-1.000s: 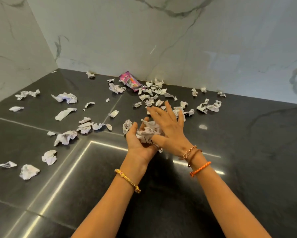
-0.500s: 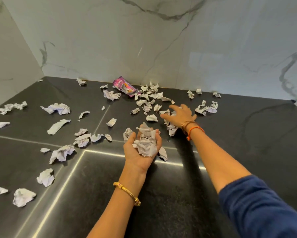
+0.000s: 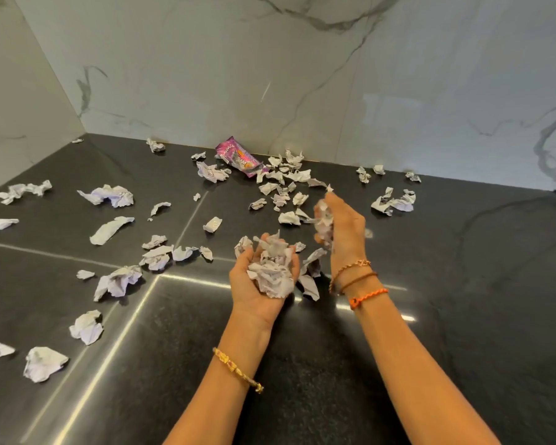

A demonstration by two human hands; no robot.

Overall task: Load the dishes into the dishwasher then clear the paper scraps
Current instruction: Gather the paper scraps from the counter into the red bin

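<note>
Crumpled white paper scraps lie scattered over a dark stone counter (image 3: pixel 462 284). My left hand (image 3: pixel 254 290) is palm up above the counter's middle, cupped around a wad of paper scraps (image 3: pixel 271 271). Just right of it, my right hand (image 3: pixel 344 232) is raised on edge and blurred, its fingers closed on a few more scraps (image 3: pixel 323 220). Loose scraps remain behind the hands (image 3: pixel 289 187), to the left (image 3: pixel 156 256) and at the near left (image 3: pixel 43 362). No dishes or dishwasher are in view.
A pink snack wrapper (image 3: pixel 238 157) lies against the white marble back wall (image 3: pixel 334 75). A second marble wall closes the left side. More scraps sit at the back right (image 3: pixel 393 202). Bright light strips reflect along the counter's seams.
My right hand has pulled back from the scraps behind, bringing a few pieces toward my left hand. The left hand still holds its wad, nearly in place.
</note>
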